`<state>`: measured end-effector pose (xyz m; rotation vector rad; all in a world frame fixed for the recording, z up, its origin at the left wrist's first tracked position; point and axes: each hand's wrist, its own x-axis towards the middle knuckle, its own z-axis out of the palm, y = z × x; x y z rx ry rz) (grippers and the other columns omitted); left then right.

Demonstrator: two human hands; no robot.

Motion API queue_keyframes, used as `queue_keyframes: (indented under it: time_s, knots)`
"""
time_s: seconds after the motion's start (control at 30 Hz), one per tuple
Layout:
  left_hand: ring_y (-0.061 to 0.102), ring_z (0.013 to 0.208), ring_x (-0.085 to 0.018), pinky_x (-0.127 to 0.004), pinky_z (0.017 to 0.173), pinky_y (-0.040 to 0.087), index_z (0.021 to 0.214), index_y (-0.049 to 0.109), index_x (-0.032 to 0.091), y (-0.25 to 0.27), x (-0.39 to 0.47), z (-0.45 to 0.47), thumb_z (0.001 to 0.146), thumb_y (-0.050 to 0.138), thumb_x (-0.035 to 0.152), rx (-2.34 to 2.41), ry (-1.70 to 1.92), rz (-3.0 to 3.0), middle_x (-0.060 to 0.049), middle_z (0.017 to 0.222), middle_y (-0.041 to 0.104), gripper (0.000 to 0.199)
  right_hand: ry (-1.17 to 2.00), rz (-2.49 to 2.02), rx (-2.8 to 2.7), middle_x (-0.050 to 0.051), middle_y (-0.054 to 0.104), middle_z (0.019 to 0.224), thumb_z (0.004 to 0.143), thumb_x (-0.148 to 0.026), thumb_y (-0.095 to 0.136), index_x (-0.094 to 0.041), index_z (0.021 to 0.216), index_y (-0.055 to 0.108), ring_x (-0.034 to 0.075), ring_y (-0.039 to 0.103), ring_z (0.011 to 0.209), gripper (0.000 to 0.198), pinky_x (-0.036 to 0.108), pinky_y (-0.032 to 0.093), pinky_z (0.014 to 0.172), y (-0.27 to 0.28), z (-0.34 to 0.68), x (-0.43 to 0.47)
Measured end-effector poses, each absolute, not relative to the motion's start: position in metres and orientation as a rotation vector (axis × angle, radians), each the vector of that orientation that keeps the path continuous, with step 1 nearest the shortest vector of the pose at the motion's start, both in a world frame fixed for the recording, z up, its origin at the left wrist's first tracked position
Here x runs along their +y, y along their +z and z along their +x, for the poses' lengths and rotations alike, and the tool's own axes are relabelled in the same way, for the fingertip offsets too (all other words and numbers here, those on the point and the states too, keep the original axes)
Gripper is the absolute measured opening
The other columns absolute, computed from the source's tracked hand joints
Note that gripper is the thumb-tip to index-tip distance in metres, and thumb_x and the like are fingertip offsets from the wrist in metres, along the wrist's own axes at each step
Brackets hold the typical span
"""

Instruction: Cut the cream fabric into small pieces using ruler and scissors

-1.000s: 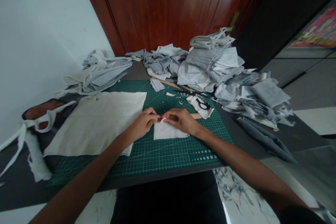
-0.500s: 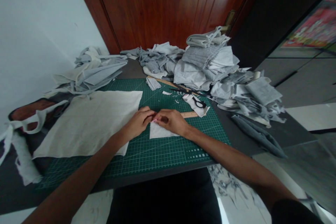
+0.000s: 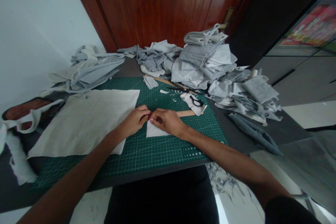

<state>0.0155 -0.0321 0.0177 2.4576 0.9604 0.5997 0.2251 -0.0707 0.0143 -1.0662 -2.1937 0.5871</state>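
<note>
My left hand (image 3: 137, 120) and my right hand (image 3: 168, 121) meet at the fingertips over a small white cloth piece (image 3: 156, 131) on the green cutting mat (image 3: 147, 155). Both are closed in a pinch. A tiny pale pinkish bit shows at the right fingertips, too small to name; what the left fingers grip is hidden. Behind the right hand, a wooden ruler (image 3: 186, 113) pokes out, its other end covered. To the left of the hands lies a large cream cloth (image 3: 89, 122), flat on the mat.
Black scissors (image 3: 196, 102) rest partly on a white scrap at the mat's back right. Grey cloth piles (image 3: 203, 61) are heaped along the back, with another cloth pile (image 3: 89, 71) at the left wall. A dark folded cloth (image 3: 253, 133) lies at the table's right edge.
The view has shifted slightly, so everything appears a little further left. My hands stay pinched together over the small cloth, with hardly any movement of the fingers.
</note>
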Motion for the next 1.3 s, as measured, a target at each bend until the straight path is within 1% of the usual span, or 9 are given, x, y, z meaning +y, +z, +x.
queue_keyframes:
  time_s: [0.17, 0.43, 0.67, 0.9, 1.07, 1.3]
  knots:
    - [0.056, 0.083, -0.018, -0.031, 0.076, 0.043, 0.078, 0.062, 0.018, 0.018, -0.033, 0.016, 0.098, 0.048, 0.012, 0.947, 0.597, 2.475, -0.002, 0.083, 0.054, 0.025, 0.616, -1.074, -2.19, 0.001, 0.074, 0.098, 0.094, -0.016, 0.07, -0.019, 0.096, 0.073, 0.012, 0.068, 0.081, 0.005, 0.022, 0.043, 0.071, 0.017, 0.227, -0.07]
    - [0.056, 0.084, -0.019, -0.032, 0.079, 0.046, 0.083, 0.067, 0.018, 0.017, -0.032, 0.015, 0.1, 0.047, 0.019, 0.925, 0.599, 2.514, -0.002, 0.084, 0.054, 0.027, 0.664, -1.116, -2.198, 0.001, 0.074, 0.094, 0.091, -0.013, 0.07, -0.018, 0.096, 0.074, 0.012, 0.069, 0.08, 0.008, 0.021, 0.043, 0.07, 0.024, 0.235, -0.069]
    - [0.058, 0.086, -0.019, -0.033, 0.085, 0.05, 0.099, 0.076, 0.02, 0.015, -0.031, 0.014, 0.103, 0.049, 0.022, 0.912, 0.631, 2.525, -0.004, 0.088, 0.059, 0.027, 0.702, -1.128, -2.198, 0.001, 0.076, 0.091, 0.09, -0.013, 0.071, -0.018, 0.094, 0.074, 0.011, 0.068, 0.077, 0.008, 0.021, 0.043, 0.069, 0.026, 0.245, -0.067]
    - [0.06, 0.092, -0.02, -0.034, 0.086, 0.051, 0.109, 0.078, 0.02, 0.011, -0.03, 0.012, 0.102, 0.049, 0.018, 0.962, 0.598, 2.537, -0.005, 0.095, 0.062, 0.03, 0.644, -1.162, -2.26, 0.002, 0.076, 0.088, 0.088, -0.017, 0.074, -0.018, 0.094, 0.077, 0.012, 0.064, 0.074, 0.006, 0.023, 0.039, 0.067, 0.029, 0.259, -0.062]
    - [0.06, 0.092, -0.02, -0.034, 0.086, 0.05, 0.111, 0.078, 0.019, 0.012, -0.031, 0.012, 0.102, 0.049, 0.018, 0.965, 0.602, 2.545, -0.005, 0.095, 0.061, 0.03, 0.626, -1.196, -2.28, 0.002, 0.075, 0.085, 0.087, -0.017, 0.075, -0.018, 0.092, 0.077, 0.012, 0.063, 0.073, 0.006, 0.023, 0.038, 0.067, 0.033, 0.265, -0.061]
    - [0.059, 0.089, -0.02, -0.034, 0.084, 0.05, 0.106, 0.079, 0.021, 0.015, -0.032, 0.014, 0.1, 0.05, 0.016, 0.961, 0.601, 2.513, -0.005, 0.093, 0.061, 0.03, 0.627, -1.238, -2.33, 0.002, 0.075, 0.083, 0.086, -0.016, 0.074, -0.018, 0.09, 0.078, 0.012, 0.063, 0.071, 0.006, 0.023, 0.038, 0.066, 0.042, 0.272, -0.061]
